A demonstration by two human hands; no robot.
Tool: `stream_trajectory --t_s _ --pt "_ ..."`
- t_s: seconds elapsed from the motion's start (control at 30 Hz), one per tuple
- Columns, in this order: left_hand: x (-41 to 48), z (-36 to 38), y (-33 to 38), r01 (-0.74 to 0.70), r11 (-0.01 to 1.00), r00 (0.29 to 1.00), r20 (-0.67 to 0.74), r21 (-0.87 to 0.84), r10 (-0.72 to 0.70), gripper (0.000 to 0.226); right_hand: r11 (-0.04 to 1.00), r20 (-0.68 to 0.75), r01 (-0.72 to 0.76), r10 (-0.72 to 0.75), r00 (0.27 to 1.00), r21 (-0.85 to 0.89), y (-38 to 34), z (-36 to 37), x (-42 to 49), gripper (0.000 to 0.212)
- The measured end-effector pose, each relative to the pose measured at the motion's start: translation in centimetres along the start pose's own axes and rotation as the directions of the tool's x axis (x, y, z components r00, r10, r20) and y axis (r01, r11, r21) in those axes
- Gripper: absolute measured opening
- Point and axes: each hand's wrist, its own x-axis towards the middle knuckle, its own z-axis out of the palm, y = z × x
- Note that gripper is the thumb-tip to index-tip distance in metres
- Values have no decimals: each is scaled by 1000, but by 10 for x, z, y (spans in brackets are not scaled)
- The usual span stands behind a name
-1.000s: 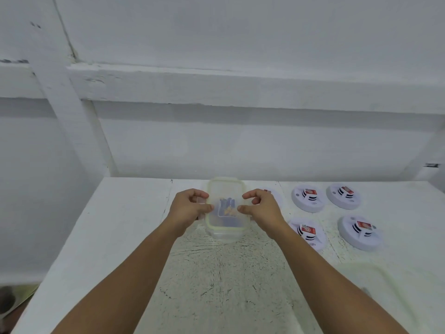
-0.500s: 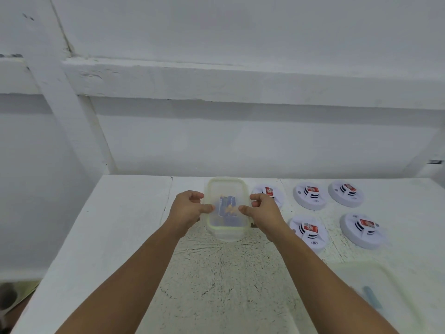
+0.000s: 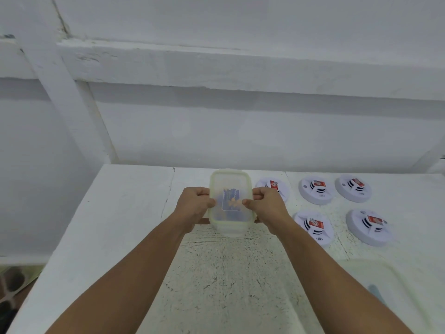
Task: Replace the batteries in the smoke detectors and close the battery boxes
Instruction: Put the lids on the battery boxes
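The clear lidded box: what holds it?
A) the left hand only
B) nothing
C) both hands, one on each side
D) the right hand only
C: the left hand and the right hand each grip one side of the clear lidded box.

Soft, even, dim daylight; faint shadows, wide-angle bending at edges, slightly blurred throughout.

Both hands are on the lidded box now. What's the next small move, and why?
Probably work the side clips, hidden under the fingers: the left hand and right hand grip the clear box at its long sides, thumbs on its lid, which sits flat on top. Whether it is latched is not visible. The smoke detectors lie untouched to the right.
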Motion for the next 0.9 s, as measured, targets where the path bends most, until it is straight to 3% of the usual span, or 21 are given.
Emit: stream_trajectory --t_s 0.1,0.2,0.23,0.33,0.4,0.5,0.57,0.67,0.73,0.9 --pt "-2 -1 2 -1 1000 1000 15 -9 1 17 984 52 -96 89 995 151 -1 -4 -1 27" --pt "-7 -3 3 -1 1000 998 60 31 -1 19 971 82 -134 120 989 196 -7 -3 -9 33" --pt "-8 -4 5 -15 998 997 75 63 10 22 968 97 -156 139 986 197 -9 -3 -13 43" --pt "-11 -12 7 -48 981 991 132 186 23 29 948 217 -220 170 961 229 0 -2 -24 103" --pt "-12 -17 5 -70 970 983 184 234 27 30 961 245 -195 145 959 196 6 0 -36 118" --pt "-8 -23 -5 -149 956 981 158 254 111 33 988 118 -105 92 989 115 13 0 -45 97" --pt "-10 -24 -15 -214 930 973 -13 299 229 34 985 18 -93 91 996 143 17 -4 -47 73" --pt "-36 -20 -37 -261 907 863 -341 330 372 25 995 -92 -63 70 993 72 25 -7 -52 52" --pt "-63 -14 -50 -264 917 821 -429 300 377 27 999 -131 -27 31 991 33 31 -4 -56 50" --pt "-82 -2 -70 -212 962 850 -454 170 268 46 1000 -185 24 -22 983 5 47 4 -61 65"
